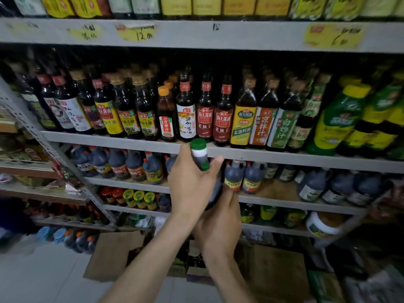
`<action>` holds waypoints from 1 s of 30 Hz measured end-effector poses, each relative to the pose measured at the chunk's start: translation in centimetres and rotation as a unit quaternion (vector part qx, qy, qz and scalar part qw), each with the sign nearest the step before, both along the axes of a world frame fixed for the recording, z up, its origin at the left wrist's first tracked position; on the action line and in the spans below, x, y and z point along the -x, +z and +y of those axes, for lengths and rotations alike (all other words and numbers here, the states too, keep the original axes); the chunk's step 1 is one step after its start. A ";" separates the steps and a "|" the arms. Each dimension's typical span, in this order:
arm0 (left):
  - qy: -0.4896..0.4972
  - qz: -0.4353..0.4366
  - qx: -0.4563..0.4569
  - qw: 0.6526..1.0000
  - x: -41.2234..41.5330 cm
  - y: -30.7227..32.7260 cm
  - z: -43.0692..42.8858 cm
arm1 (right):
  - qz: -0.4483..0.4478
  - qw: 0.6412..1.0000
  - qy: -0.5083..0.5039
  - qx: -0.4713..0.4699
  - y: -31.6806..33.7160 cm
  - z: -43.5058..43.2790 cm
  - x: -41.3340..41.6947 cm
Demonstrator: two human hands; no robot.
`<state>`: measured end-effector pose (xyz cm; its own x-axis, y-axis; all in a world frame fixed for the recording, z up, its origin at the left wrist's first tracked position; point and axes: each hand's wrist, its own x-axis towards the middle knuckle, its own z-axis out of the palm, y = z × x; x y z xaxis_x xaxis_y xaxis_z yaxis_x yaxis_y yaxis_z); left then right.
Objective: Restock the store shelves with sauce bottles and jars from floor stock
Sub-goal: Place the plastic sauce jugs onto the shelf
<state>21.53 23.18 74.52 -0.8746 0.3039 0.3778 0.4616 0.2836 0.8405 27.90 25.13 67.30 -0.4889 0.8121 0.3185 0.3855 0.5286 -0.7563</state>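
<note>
A dark sauce bottle (201,159) with a green cap is held upright in front of the shelves, its cap level with the edge of the middle shelf (284,156). My left hand (190,189) grips it round the neck and shoulder. My right hand (220,219) holds its lower body from below. Most of the bottle is hidden by the two hands. Behind it, the middle shelf carries a packed row of soy sauce and vinegar bottles (205,110).
The shelf below holds dark jugs with handles (135,165); lower shelves hold jars (140,199) and a white tub (323,224). Cardboard boxes (111,256) stand open on the floor under my arms. Blue-capped bottles (65,236) stand on the floor at left.
</note>
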 end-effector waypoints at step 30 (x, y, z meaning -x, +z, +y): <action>-0.247 -0.292 -0.087 0.920 -12.1 -4.7 21.6 | -0.001 0.952 0.191 0.239 -6.6 25.1 -19.0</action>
